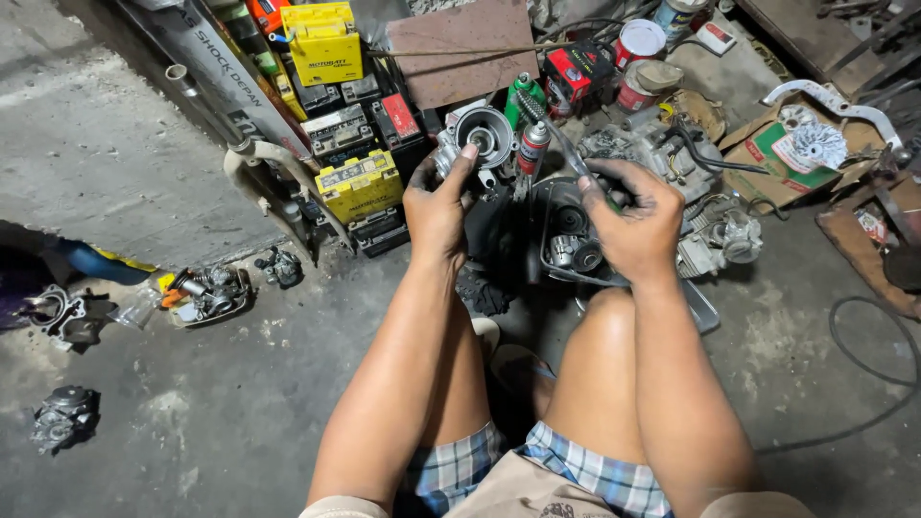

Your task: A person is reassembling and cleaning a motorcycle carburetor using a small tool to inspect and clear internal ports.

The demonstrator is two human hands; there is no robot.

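My left hand (436, 206) holds up a grey metal carburetor (478, 139), round bore facing me, thumb on its rim. My right hand (633, 216) grips a screwdriver (556, 144) with a green-and-black handle; its shaft points up-left toward the carburetor. Both hands hover above a dark tray (566, 251) that holds small metal parts. My bare knees and plaid shorts fill the bottom of the view.
Yellow and black batteries (357, 184) are stacked at the upper left. Spray cans (533, 146), tins (638, 43) and an engine block (672, 153) crowd the back. Loose carburetors (213, 293) lie on the concrete floor at left. A black cable (844, 355) curls at right.
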